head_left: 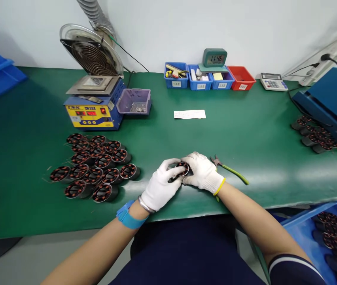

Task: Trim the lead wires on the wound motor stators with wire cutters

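Both of my hands wear white gloves and meet near the front edge of the green table. Between them is a motor stator (pixel 183 168), a short black cylinder with copper windings showing at its top. My left hand (pixel 164 182) grips it from the left, fingers bent over the rim. From the other side my right hand (pixel 199 171) wraps round it, hiding much of its body. Green-handled cutting pliers (pixel 230 170) lie just right of my right hand, partly covered by it. Several similar stators (pixel 94 168) stand grouped to the left, some with thin wire ends sticking out.
At the back left is a blue solder pot (pixel 93 113) with a fume hood, beside a purple bin (pixel 134 101). Small blue bins (pixel 177 75), a red bin (pixel 241 78), a clock (pixel 214 57) and a calculator (pixel 273 82) line the wall. A blue crate (pixel 297 225) holds stators at lower right.
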### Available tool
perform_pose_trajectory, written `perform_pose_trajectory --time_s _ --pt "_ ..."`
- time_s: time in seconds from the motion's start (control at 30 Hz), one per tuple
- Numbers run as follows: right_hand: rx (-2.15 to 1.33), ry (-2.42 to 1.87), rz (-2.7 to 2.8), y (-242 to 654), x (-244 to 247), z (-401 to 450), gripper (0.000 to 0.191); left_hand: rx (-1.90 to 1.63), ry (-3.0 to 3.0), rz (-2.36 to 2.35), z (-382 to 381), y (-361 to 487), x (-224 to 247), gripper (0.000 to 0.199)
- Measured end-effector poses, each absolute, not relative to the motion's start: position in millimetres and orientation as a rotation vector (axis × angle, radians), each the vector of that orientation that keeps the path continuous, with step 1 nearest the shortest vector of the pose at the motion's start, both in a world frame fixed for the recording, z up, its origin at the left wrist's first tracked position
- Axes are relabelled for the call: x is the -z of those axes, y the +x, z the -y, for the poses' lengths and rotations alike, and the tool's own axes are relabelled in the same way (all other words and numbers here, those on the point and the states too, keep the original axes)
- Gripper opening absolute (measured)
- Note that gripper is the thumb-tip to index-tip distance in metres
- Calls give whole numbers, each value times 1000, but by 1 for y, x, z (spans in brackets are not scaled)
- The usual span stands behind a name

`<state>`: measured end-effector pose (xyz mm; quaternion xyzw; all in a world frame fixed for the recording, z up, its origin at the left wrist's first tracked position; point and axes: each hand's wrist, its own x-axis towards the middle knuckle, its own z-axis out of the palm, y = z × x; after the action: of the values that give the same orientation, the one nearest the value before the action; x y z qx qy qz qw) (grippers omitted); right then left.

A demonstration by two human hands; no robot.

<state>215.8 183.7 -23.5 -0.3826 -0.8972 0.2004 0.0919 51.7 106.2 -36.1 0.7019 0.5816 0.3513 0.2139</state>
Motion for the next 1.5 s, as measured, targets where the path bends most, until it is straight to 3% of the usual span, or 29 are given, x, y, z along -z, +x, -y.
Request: perform_pose_trajectory --time_s 0.2,0.47,0.6,0.7,0.77,0.87,1.0,1.07,1.13,1.23,1.27,1.4,1.5 --pt "-558 -1097 2671 214 29 -187 62 -1183 1513 -1401 -101 48 41 15" --pt "-618 -1039 2709 213 25 -188 64 -1280 500 -1059 -70 14 22 11" --pt "-652 -1012 2696 215 27 -187 67 -1573 981 -1451 -54 12 19 14" --pt "-633 -978 2691 215 30 -188 64 -1315 1840 -1705 -62 30 17 41" --pt "-614 -962 2693 213 31 -189 60 -1057 2153 -1723 -75 44 17 40" --pt "-596 -991 2710 211 28 -188 57 -913 2075 -1713 -93 55 19 35" --pt "-605 -1135 2660 223 16 -178 77 -861 1778 -1615 -104 50 23 81" --pt "-628 -1217 2633 234 9 -169 78 -813 1768 -1549 -107 46 24 85" --pt "-700 -1256 2597 243 5 -159 68 -797 1795 -1547 -109 45 26 81" --pt "-795 -1294 2401 244 9 -144 24 -792 1855 -1651 -112 48 28 74" --pt "-774 -1267 2367 241 13 -139 18 -787 1873 -1686 -113 49 29 74" --pt "-459 -865 2555 235 22 -120 12 -741 1908 -1783 -113 50 32 75" --pt "-618 -772 2479 242 15 -118 7 -697 1937 -1798 -111 49 32 78"
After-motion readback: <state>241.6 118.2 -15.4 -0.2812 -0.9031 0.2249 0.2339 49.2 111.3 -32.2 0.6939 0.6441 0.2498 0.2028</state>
